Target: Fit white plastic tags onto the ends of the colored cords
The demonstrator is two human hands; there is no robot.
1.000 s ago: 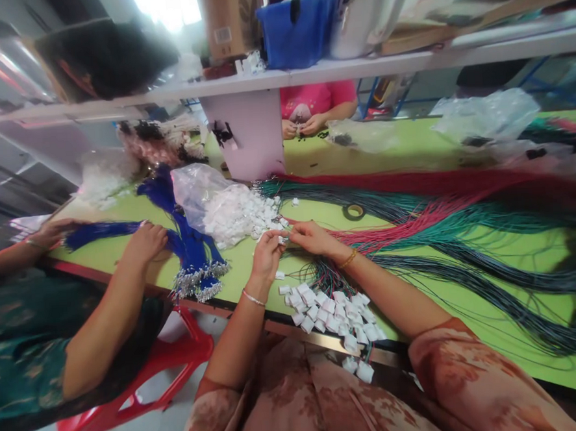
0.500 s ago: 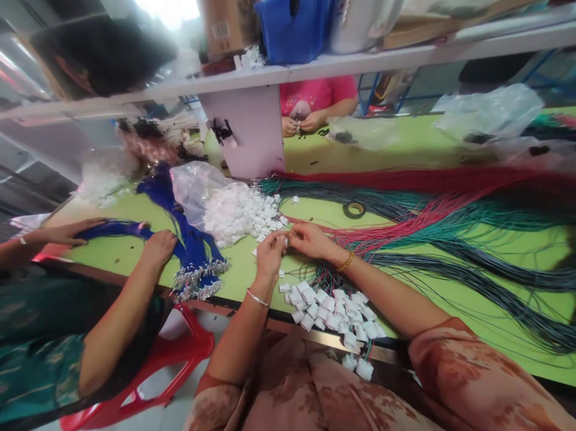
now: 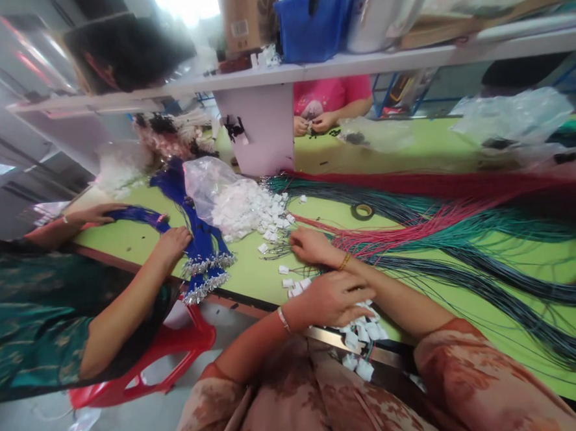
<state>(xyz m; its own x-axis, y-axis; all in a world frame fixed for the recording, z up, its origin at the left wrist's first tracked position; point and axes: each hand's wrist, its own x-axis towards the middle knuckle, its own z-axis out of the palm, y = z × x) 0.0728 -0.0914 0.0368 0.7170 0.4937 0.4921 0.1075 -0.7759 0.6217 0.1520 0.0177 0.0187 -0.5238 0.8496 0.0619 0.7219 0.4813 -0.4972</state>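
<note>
White connectors (image 3: 372, 331) lie bunched at the near edge of the green table (image 3: 252, 270) in the head view, partly covered by the left hand (image 3: 339, 297), its fingers loosely bent; whether it holds one, I cannot tell. The right hand (image 3: 312, 245) curls near red wires (image 3: 391, 237), its grip hidden.
</note>
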